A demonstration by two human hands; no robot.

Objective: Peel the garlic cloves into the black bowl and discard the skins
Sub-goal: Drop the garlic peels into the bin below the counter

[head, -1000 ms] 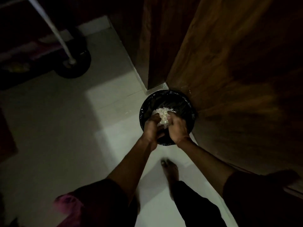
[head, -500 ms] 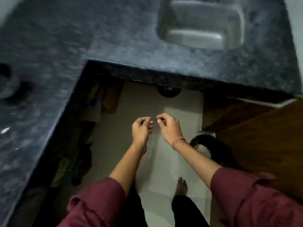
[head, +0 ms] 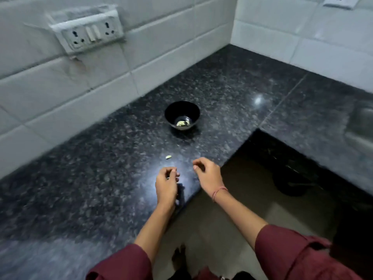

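1. The left hand (head: 166, 185) hovers just over the front edge of the countertop (head: 101, 168), fingers curled in toward the thumb. A pale fleck shows at the fingertips, but I cannot tell whether it is a pinched scrap or glare on the stone.
2. The right hand (head: 209, 175) hangs just beside it without touching it, fingers loosely curled and nothing visible in them. A red thread (head: 219, 191) circles its wrist.
3. Just ahead of the left hand, one small pale garlic clove (head: 168, 157) lies alone on the dark speckled stone, touching neither hand. It is too small to tell whether its skin is on.
4. Further back the black bowl (head: 173, 112) stands upright near the tiled wall, well apart from both hands. It holds only a few pale peeled cloves (head: 182, 123) at the bottom.
5. The step in hand looks like fetching that stray clove. This calls for a fine fingertip pinch on a small, smooth thing lying on polished stone, then either peeling it or carrying it forward to the bowl.
6. No container for skins shows in this view.
7. A socket panel (head: 88, 33) sits on the wall at upper left, and a blurred steel sink (head: 361, 126) is at the right edge
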